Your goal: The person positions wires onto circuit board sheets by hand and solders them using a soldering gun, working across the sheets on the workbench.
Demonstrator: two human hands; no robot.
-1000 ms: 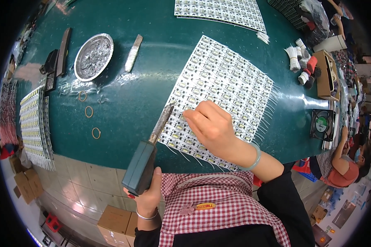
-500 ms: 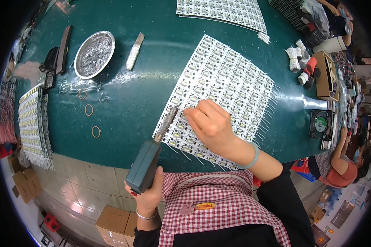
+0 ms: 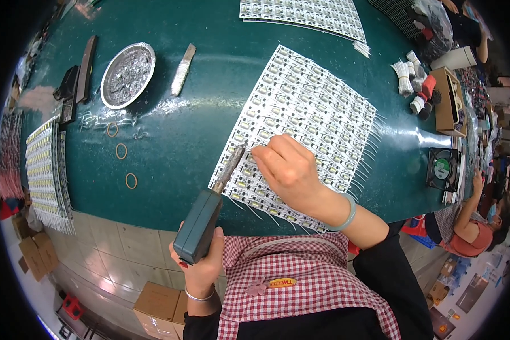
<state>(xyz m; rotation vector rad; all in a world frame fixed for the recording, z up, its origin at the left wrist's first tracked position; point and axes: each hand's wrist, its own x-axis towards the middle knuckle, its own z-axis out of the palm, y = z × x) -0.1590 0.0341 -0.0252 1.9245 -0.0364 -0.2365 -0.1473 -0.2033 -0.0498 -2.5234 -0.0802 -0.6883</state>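
My left hand (image 3: pixel 208 259) is wrapped round the housing of a blocky green soldering iron (image 3: pixel 199 222). Its thick, crusted metal tip rests at the left part of a white circuit board panel (image 3: pixel 317 107), which carries rows of yellowish components and thin white wires along its right and lower edges. Just right of the tip, my right hand (image 3: pixel 289 170) is closed in a pinch over the panel. Whatever its fingertips hold is too small to make out. The panel lies tilted on the green table (image 3: pixel 170 147).
A metal bowl (image 3: pixel 106 85) of silvery scraps stands at the far left, beside a flat silvery bar (image 3: pixel 183 69) and several rubber bands (image 3: pixel 121 151). More panels (image 3: pixel 43 170) sit at the left edge, others (image 3: pixel 306 14) at the back. Wire bundles (image 3: pixel 403 79) and a fan (image 3: pixel 442 169) are rightward.
Both hands and the soldering iron tip keep almost the same place on the panel. At the right, a person's arm has shifted slightly.
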